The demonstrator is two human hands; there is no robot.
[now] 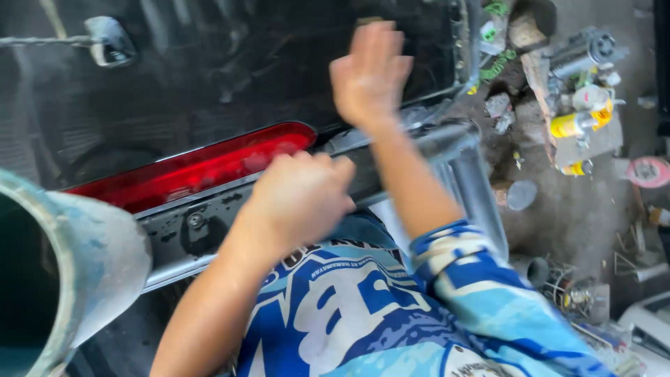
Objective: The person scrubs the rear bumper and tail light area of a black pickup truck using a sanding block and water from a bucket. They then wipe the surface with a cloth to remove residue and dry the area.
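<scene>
Head view looks down past a blue and white printed shirt [363,314] to a dark car body panel [230,70]. Nearest, at the left edge, a grey-blue curved rim [91,258] juts in and covers part of the panel's lower edge. Just beyond the shirt, the left hand [296,199] is curled closed at the chrome trim strip [202,223] under the long red tail light [195,164]; blur hides whether the fingers grip the strip or only press on it. The left forearm crosses in front of the strip's right part. Farther up, the right hand [370,73] is open, fingers spread, palm flat toward the dark panel near its right edge, holding nothing. A chrome handle [108,42] sits at the panel's upper left. Beyond the panel's right edge lies dirt ground [572,209], strewn with metal parts, a yellow and white can [576,122] on a board, and a pink round disc [649,171].
</scene>
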